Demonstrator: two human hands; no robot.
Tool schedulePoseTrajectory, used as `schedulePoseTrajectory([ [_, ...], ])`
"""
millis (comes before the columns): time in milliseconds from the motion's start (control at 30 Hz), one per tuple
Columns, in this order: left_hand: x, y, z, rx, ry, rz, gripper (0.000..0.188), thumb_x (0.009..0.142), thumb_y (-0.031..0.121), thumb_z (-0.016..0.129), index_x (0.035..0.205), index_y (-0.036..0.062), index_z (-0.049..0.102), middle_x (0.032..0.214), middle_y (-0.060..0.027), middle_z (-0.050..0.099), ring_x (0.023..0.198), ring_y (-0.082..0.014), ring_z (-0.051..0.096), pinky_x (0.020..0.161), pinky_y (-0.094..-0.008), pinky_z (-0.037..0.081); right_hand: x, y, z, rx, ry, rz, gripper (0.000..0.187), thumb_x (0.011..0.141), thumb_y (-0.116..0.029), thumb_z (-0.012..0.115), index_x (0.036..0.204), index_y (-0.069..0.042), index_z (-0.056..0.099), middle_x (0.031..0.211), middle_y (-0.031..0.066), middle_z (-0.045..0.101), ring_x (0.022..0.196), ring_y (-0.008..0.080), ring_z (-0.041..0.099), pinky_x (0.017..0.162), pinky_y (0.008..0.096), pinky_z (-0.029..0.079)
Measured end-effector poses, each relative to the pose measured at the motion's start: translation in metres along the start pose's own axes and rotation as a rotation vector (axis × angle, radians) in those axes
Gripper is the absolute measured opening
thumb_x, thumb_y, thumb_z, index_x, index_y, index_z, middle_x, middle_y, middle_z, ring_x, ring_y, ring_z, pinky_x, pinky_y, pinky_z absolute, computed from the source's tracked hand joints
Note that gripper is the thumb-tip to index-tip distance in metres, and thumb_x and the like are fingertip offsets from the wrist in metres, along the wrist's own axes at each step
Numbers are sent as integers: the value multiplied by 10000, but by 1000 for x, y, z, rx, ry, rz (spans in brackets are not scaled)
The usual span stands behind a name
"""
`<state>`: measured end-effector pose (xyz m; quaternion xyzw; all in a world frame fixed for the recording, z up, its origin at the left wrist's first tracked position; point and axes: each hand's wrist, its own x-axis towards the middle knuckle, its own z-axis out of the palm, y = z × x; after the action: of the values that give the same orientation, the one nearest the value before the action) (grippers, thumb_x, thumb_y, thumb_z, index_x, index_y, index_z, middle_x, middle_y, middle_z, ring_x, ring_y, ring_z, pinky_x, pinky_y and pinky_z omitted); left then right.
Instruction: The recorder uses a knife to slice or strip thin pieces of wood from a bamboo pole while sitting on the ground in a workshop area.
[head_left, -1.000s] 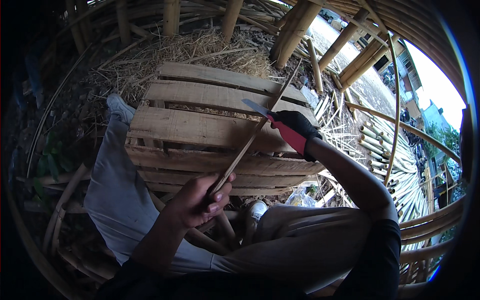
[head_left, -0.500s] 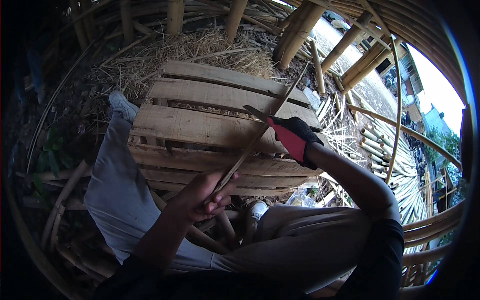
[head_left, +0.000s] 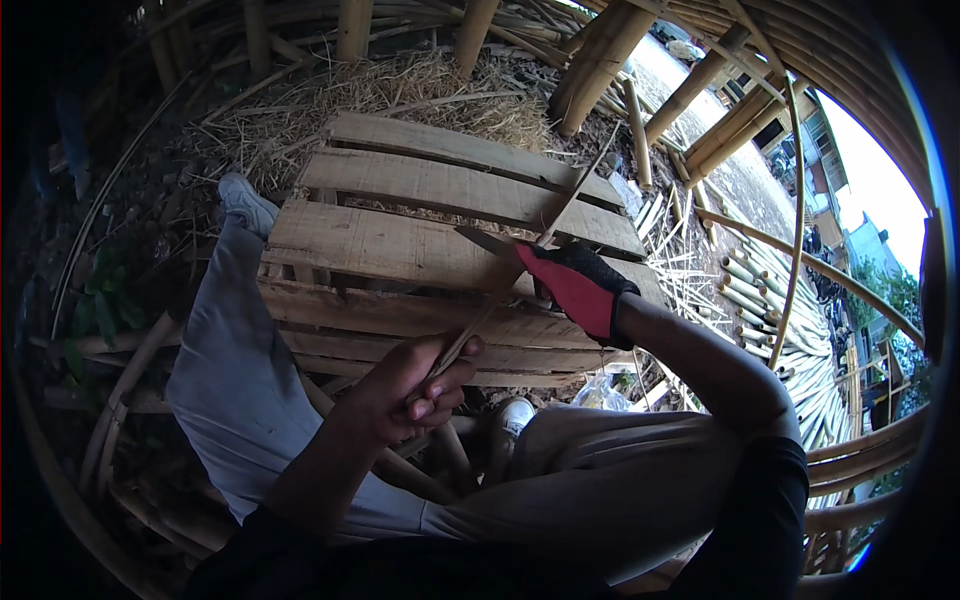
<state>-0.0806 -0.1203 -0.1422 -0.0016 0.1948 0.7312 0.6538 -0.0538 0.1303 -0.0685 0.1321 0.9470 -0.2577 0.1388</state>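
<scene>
My bare left hand [head_left: 425, 388] is closed around the near end of a thin bamboo strip [head_left: 483, 319]. The strip slants away to the right, its far tip above the slatted wooden crate [head_left: 365, 243]. My right hand [head_left: 580, 288], in a red and black glove, is closed on a knife whose handle is hidden in the fingers. The dark knife blade [head_left: 484, 241] points left and crosses the strip about midway. Whether the edge is biting into the strip cannot be made out.
Dry shavings [head_left: 420, 100] are heaped behind the crate, and cut strips [head_left: 675, 260] litter the ground to its right. Farther right lies a pile of bamboo poles [head_left: 790, 330]. Thick bamboo posts [head_left: 603, 65] stand at the back. My legs straddle the crate's near side.
My right hand and the knife have slid nearer along the strip, down and to the left. My left hand keeps its grip in nearly the same place.
</scene>
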Motion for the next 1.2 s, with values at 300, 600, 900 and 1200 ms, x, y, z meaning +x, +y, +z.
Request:
schedulePoseTrajectory([
  [300,1,-1,1,-128,-84,-13,184,1042,173,274,1044,57,417,533,16,448,322,-56,454,253,-170,299,15,28,-12,132,52,271,668,949,-636,391,845,-23,637,732,111,628,644,178,600,682,343,488],
  [600,5,-2,-7,-132,-70,-12,223,1051,212,251,1028,70,422,519,24,424,311,-62,427,251,-176,283,9,20,6,217,142,217,664,918,-672,435,752,-52,604,584,24,476,492,126,456,490,318,389],
  [900,1,-4,1,-114,-33,-15,227,1046,206,250,1000,73,429,514,20,436,292,-64,407,246,-178,275,-7,-7,-2,153,-63,176,656,928,-667,433,672,-76,559,575,21,490,504,108,458,479,308,391],
  [1200,0,-5,0,-119,-54,-26,216,1046,204,250,1009,83,425,520,14,428,293,-73,413,249,-187,288,8,5,-14,191,97,394,679,925,-689,417,705,-70,587,591,20,488,506,111,464,510,298,408],
])
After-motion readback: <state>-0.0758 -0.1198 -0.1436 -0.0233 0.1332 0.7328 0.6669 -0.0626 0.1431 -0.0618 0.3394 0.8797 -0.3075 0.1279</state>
